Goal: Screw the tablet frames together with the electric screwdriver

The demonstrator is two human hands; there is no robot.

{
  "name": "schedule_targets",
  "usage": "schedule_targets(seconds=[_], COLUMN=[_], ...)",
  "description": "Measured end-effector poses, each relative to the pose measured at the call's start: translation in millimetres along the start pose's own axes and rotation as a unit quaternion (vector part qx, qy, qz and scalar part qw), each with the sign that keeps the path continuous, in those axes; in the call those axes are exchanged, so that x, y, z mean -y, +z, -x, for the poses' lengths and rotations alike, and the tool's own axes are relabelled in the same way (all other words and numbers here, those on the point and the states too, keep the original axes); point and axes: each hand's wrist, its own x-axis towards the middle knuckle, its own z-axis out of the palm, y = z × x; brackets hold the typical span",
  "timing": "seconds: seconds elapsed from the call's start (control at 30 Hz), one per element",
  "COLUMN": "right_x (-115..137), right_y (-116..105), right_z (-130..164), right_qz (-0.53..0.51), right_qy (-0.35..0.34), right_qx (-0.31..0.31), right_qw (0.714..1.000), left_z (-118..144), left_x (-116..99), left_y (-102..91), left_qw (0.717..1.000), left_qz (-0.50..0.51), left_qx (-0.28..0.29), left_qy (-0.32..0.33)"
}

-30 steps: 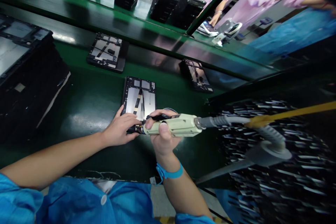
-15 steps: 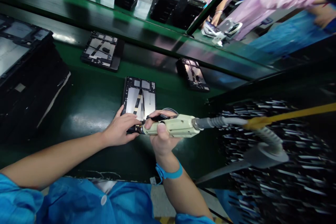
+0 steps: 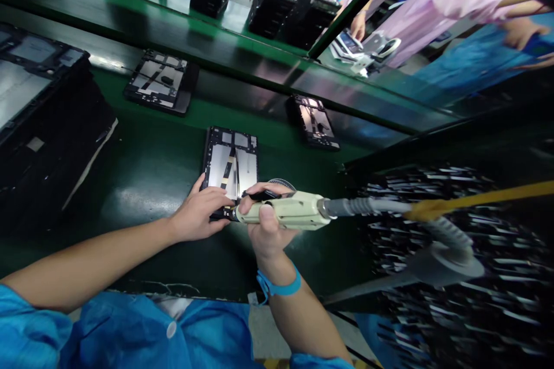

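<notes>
Here, right hand [image 3: 266, 230] wrapped around electric screwdriver [image 3: 288, 212], left hand [image 3: 199, 211] fingers flat on open tablet [image 3: 231, 164], seemingly its near edge.

the near edge of the open tablet frame [image 3: 231, 164] is hidden under the left hand [image 3: 199, 213] and the right hand [image 3: 265, 225], so the screwdriver [image 3: 285, 211] tip and what it touches cannot be seen. a round object [image 3: 281, 183] just beyond the right hand shows only as an arc. far left of the left hand, the stack of black trays [image 3: 38, 121] is cut by the edge. right of the right hand, the dark bin [image 3: 454, 230] is a smear of streaks; its contents cannot be told.
</notes>
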Motion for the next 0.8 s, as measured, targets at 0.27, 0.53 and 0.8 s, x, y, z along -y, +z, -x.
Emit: schedule_targets(seconds=[0.27,0.53,0.8], right_x=[0,2,9], right_y=[4,5,-10], right_z=[3,2,-9], right_qz=[-0.008,0.004,-0.010], right_qy=[-0.008,0.006,-0.032], right_qx=[0.027,0.019,-0.034], right_qw=[1.000,1.000,0.999], left_z=[0,0,1], left_x=[0,-2,3], left_y=[-1.2,0.3,3.4], left_qw=[1.000,0.999,0.999], left_qz=[-0.007,-0.029,-0.047], left_qx=[0.005,0.013,0.008], left_qy=[0.008,0.004,0.021])
